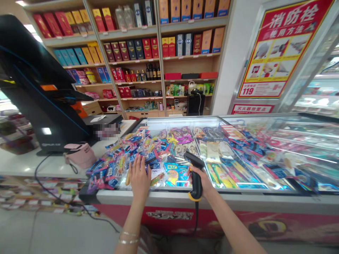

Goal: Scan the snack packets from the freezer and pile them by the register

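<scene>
- Evidently my right hand [203, 181] is wrapped around the grip of a black and yellow scanner [196, 183], just right of centre in the lower half of the frame, its head tilted towards the upper left.
- My left hand [139, 174] lies palm down at lower centre, fingers extended and nearly straight, over the near edge of a heap of blue and pink packets [113, 173]. My palm hides what is beneath it, so I cannot tell how firmly it presses.
- The heap fills the left end of the glass-topped freezer [119, 195], seemingly on top of the glass; a clear packet [159, 178] with something bread-like inside lies just right of my left hand.
- I judge these packets light, with slick, crinkly film that could slide on its neighbours. The filling looks soft and easily squashed, so I would pinch a sealed end or cradle one flat rather than squeeze its middle.
- The scanner should feel stiff and fairly light, best held by its handle as I have it. Its cable [196, 215] hangs from the butt towards the bottom of the frame and may tug a little.
- At left, beyond the heap, a pink cap [81, 155] rests on the white counter [23, 165] beside a dark terminal [50, 120].
</scene>
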Available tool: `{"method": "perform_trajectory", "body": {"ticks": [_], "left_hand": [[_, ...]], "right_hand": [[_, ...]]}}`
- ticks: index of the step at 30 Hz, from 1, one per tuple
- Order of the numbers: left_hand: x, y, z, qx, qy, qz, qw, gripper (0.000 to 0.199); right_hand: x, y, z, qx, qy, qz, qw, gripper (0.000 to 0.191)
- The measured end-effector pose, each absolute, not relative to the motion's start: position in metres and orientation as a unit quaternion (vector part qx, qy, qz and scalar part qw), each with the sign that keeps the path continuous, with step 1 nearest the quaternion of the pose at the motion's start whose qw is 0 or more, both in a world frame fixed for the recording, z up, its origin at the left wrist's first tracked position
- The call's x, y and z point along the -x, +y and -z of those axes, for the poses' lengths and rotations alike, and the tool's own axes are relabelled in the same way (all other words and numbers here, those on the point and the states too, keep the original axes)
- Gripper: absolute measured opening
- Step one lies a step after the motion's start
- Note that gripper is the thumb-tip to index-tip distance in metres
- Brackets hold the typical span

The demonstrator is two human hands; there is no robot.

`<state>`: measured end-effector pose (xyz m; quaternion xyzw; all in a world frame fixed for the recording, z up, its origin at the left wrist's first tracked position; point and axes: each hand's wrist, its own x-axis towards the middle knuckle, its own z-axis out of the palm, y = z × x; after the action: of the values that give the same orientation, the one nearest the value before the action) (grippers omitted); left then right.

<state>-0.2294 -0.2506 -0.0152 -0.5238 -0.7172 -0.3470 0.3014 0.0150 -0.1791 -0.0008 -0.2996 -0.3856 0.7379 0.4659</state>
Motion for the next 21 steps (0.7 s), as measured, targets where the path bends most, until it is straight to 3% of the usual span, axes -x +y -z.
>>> {"method": "perform_trajectory", "body": {"ticks": [21], "left_hand": [[0.2211, -0.2535, 0.0095, 0.552, -0.713, 0.338, 0.271, 0.041]], "right_hand": [[-0.0157, -0.1813, -0.0007, 0.314, -0.391, -0.725, 0.472, 0.029]]}}
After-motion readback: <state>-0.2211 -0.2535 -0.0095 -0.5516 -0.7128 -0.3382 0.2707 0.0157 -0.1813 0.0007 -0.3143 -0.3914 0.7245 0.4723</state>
